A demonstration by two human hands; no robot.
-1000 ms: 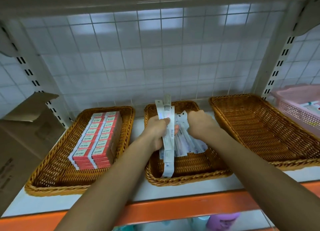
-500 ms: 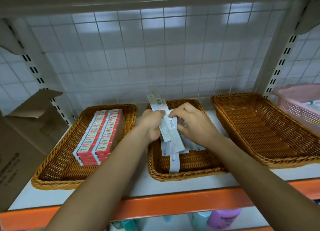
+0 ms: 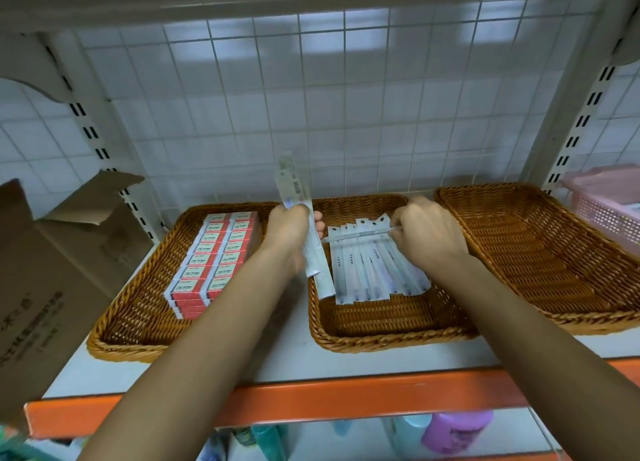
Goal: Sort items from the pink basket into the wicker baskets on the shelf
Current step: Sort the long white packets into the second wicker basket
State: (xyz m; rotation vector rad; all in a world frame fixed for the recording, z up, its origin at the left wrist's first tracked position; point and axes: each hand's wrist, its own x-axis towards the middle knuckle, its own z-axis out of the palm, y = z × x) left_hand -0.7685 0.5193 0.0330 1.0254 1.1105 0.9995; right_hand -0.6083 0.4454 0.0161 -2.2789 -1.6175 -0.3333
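- The left hand (image 3: 289,233), at centre frame, has its fingers curled round a bundle of long white packets (image 3: 294,187); the bundle stands tilted, its top toward the upper left, above the gap between the left and middle baskets
- The right hand (image 3: 429,235), just right of centre, has its fingers curled and pinches the end of a single thin packet (image 3: 360,234), which lies crosswise over a row of packets (image 3: 374,273)
- That row lies side by side in the middle wicker basket (image 3: 381,339)
- The left wicker basket (image 3: 138,322) holds stacked red and white boxes (image 3: 214,259)
- The right wicker basket (image 3: 540,252) sits just beside the middle one on the white shelf (image 3: 294,363)
- The pink basket (image 3: 609,214) stands at the right edge of the frame, just beyond the right wicker basket
- A cardboard box (image 3: 52,270) fills the left edge
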